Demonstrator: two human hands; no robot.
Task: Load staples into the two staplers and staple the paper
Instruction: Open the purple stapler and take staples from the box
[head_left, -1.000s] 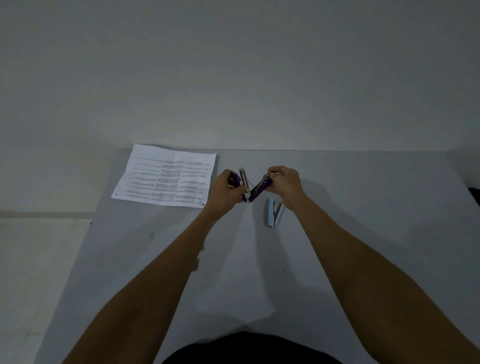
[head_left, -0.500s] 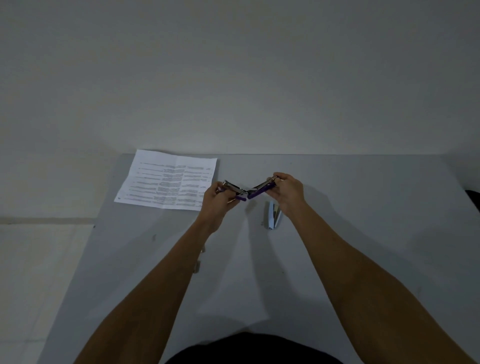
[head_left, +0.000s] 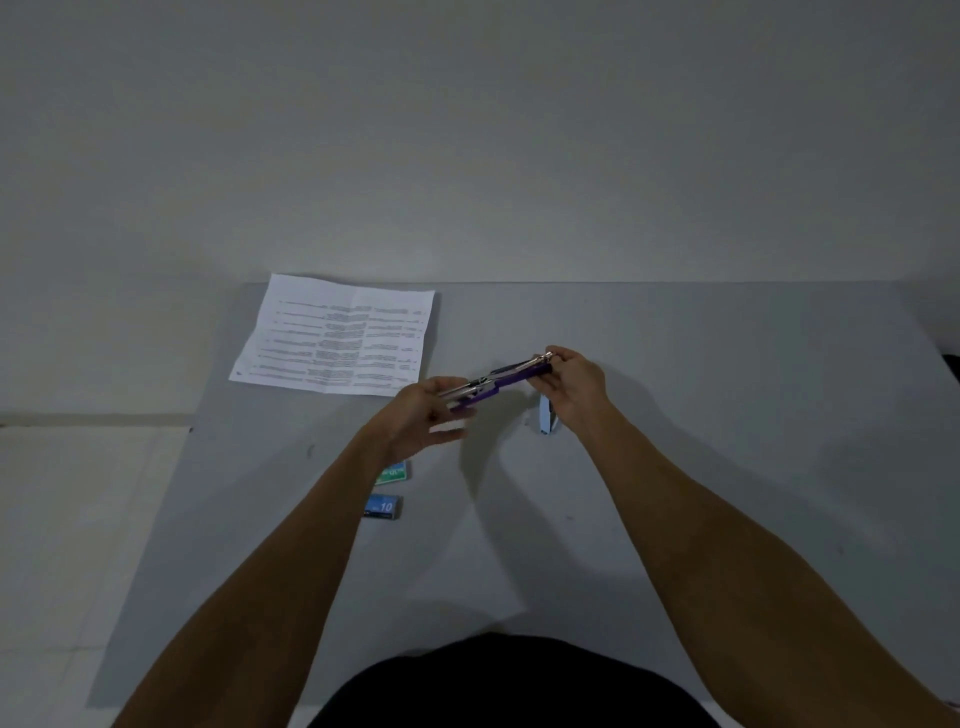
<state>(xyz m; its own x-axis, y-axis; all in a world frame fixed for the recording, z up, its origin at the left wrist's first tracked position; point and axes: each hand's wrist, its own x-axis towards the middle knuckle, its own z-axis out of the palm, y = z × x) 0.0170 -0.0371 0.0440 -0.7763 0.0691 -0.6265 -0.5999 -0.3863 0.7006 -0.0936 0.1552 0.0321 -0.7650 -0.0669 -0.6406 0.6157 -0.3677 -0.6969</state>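
While the purple stapler (head_left: 511, 375) hangs swung open, nearly flat, over the middle of the frame, here's how it's held. The right hand (head_left: 574, 387) pinches the purple end with curled fingers. The left hand (head_left: 423, 413) sits under the silver magazine end, but its fingers are blurred, so I can't tell whether they pinch it or merely cradle it.

With both ends supported and the stapler lifted off the grey table (head_left: 727, 467), the channel faces up. I'd judge that's to keep it exposed for a strip of staples.

And look where the supplies lie: a green staple box (head_left: 393, 473) and a blue staple box (head_left: 384, 506) sit just below the left wrist, an easy reach.

The light-blue stapler (head_left: 544, 418) waits on the table just behind the right hand, partly hidden by it and seemingly next in line. The paper (head_left: 337, 338) lies flat in the upper left, well apart from the hands, parked out of the way until stapling time.
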